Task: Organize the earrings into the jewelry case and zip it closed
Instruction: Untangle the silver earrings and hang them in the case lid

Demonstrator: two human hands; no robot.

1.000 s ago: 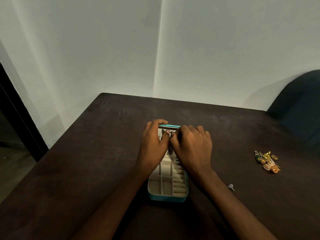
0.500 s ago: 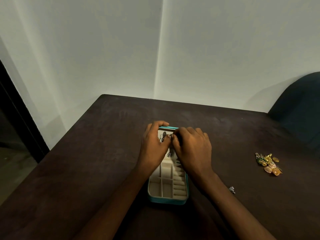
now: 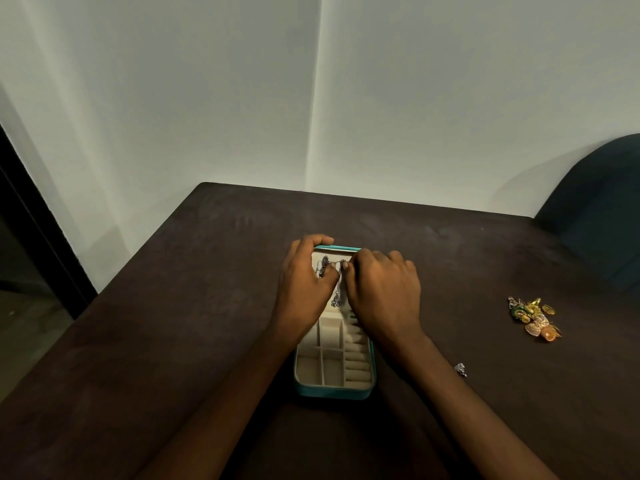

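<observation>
A teal jewelry case (image 3: 332, 392) lies open on the dark table, its cream compartments toward me and its lid standing up at the far end. My left hand (image 3: 304, 282) grips the lid's top left edge, fingers curled over it. My right hand (image 3: 382, 294) pinches a long silver earring (image 3: 337, 292) that hangs against the lid's inside. Another silver earring (image 3: 323, 266) hangs on the lid beside it. A pile of gold, green and orange earrings (image 3: 533, 318) lies at the right of the table. One small silver earring (image 3: 460, 369) lies alone near my right forearm.
The dark brown table (image 3: 207, 306) stands in a corner of white walls. A dark blue chair back (image 3: 599, 216) rises at the table's far right. A dark doorway edge (image 3: 34, 216) runs along the left.
Both hands have stayed at the lid with only small finger movements. The silver earrings between my hands show more now.
</observation>
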